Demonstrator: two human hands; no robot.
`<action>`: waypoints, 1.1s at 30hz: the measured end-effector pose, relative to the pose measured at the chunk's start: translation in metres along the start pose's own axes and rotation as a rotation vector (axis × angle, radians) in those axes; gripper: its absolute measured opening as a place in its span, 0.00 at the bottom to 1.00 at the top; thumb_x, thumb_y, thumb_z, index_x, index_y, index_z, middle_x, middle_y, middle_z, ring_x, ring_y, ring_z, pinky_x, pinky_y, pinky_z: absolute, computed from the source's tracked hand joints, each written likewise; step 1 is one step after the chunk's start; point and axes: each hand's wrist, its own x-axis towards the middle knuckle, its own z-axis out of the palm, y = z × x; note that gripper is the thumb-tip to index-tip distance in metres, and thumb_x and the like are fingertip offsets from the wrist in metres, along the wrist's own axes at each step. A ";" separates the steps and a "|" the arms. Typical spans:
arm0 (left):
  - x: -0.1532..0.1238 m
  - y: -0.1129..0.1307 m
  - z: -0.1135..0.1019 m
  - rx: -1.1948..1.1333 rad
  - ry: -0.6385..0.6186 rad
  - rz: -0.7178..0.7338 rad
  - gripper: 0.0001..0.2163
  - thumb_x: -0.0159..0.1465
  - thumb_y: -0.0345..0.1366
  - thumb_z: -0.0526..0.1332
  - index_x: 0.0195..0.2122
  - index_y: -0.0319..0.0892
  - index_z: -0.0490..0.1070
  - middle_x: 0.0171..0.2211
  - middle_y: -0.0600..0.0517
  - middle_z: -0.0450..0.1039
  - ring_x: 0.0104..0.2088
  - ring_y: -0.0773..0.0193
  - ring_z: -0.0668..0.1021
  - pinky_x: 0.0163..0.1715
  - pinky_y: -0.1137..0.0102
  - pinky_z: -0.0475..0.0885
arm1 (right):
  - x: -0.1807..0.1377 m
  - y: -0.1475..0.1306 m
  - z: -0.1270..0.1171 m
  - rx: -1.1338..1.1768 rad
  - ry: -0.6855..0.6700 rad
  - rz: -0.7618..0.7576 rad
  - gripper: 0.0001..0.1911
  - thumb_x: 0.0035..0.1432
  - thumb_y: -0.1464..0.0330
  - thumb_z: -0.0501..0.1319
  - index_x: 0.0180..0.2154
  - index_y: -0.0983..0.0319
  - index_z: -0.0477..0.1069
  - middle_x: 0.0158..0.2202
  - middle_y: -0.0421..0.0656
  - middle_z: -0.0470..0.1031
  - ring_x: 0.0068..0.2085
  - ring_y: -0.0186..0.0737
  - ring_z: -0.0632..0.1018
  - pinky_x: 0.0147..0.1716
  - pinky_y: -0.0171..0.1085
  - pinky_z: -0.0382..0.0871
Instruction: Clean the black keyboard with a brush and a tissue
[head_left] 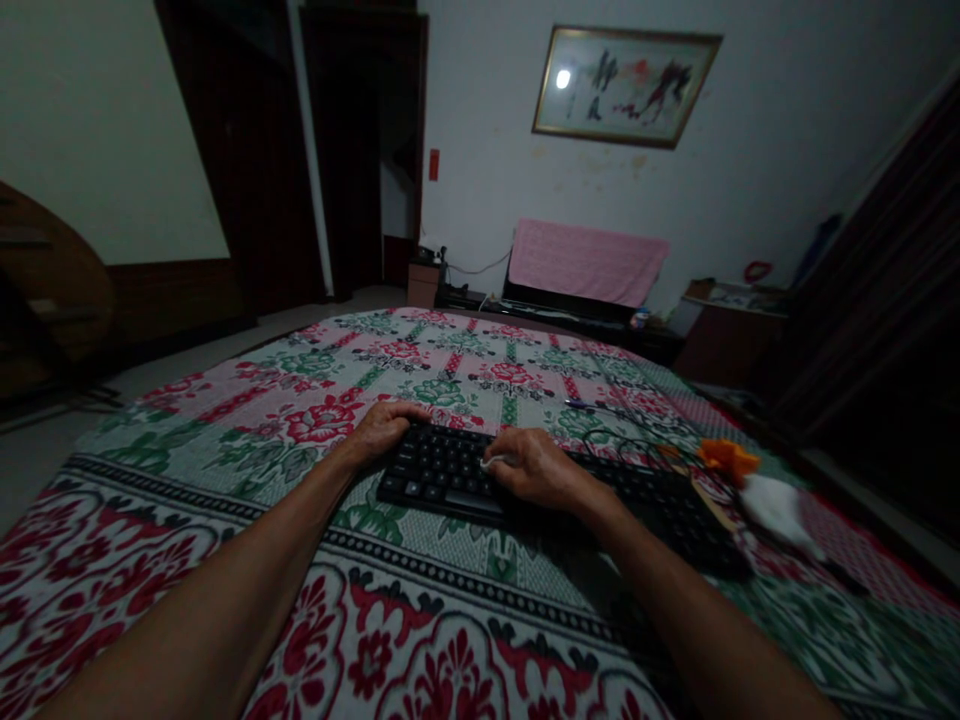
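A black keyboard (439, 470) lies on the flowered bedspread in front of me, running from the middle towards the right. My left hand (386, 430) grips its far left corner, fingers closed along the back edge. Over the middle keys is my right hand (534, 465), closed in a pinch around a small white piece (498, 459), thin and soft-looking, whose kind I cannot make out. The right hand and forearm cover part of the keys.
Right of the keyboard lie an orange cloth-like piece (727, 460), a white bundle (776, 508) and dark cables (622, 440). A pen-like stick (589, 405) rests beyond it. The patterned bedspread (442, 640) spreads all around. A pink towel (585, 260) covers something by the far wall.
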 end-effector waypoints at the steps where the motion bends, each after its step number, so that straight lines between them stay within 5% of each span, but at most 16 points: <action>1: 0.000 0.000 0.000 0.003 -0.003 0.002 0.16 0.44 0.29 0.53 0.30 0.40 0.77 0.28 0.52 0.77 0.28 0.63 0.75 0.32 0.70 0.69 | -0.001 0.001 -0.002 0.026 -0.035 0.021 0.10 0.50 0.72 0.57 0.33 0.63 0.77 0.31 0.43 0.78 0.31 0.37 0.76 0.31 0.32 0.65; 4: 0.001 -0.001 -0.001 0.029 -0.003 0.016 0.16 0.44 0.29 0.53 0.30 0.40 0.77 0.29 0.52 0.77 0.28 0.63 0.75 0.33 0.69 0.69 | -0.002 0.003 -0.005 0.128 -0.122 0.066 0.10 0.51 0.69 0.57 0.33 0.63 0.77 0.27 0.41 0.77 0.27 0.34 0.74 0.24 0.30 0.62; 11: 0.002 -0.001 -0.001 0.042 0.013 0.043 0.15 0.44 0.29 0.53 0.29 0.41 0.78 0.29 0.51 0.77 0.29 0.62 0.75 0.34 0.69 0.69 | 0.001 0.001 0.006 0.077 0.040 -0.052 0.11 0.52 0.72 0.56 0.34 0.63 0.77 0.33 0.43 0.77 0.34 0.36 0.75 0.34 0.32 0.64; 19: 0.001 -0.002 -0.001 0.018 0.008 0.040 0.16 0.44 0.29 0.53 0.29 0.40 0.78 0.28 0.52 0.77 0.28 0.63 0.75 0.33 0.69 0.69 | -0.002 -0.003 0.001 0.149 -0.089 0.020 0.11 0.49 0.72 0.56 0.31 0.64 0.76 0.25 0.40 0.74 0.24 0.32 0.71 0.22 0.29 0.59; 24: 0.000 0.000 0.000 -0.009 0.010 0.037 0.15 0.43 0.29 0.53 0.28 0.40 0.78 0.29 0.51 0.77 0.29 0.63 0.75 0.32 0.70 0.68 | 0.001 -0.002 0.007 0.129 0.037 -0.035 0.11 0.52 0.71 0.56 0.33 0.63 0.76 0.30 0.41 0.75 0.29 0.33 0.73 0.28 0.30 0.61; 33: 0.002 0.000 0.000 -0.031 0.003 0.019 0.15 0.42 0.29 0.52 0.27 0.40 0.77 0.28 0.52 0.77 0.28 0.64 0.74 0.30 0.70 0.68 | -0.003 -0.017 0.003 -0.004 -0.072 -0.078 0.12 0.53 0.70 0.58 0.39 0.63 0.75 0.36 0.45 0.76 0.35 0.39 0.74 0.35 0.34 0.64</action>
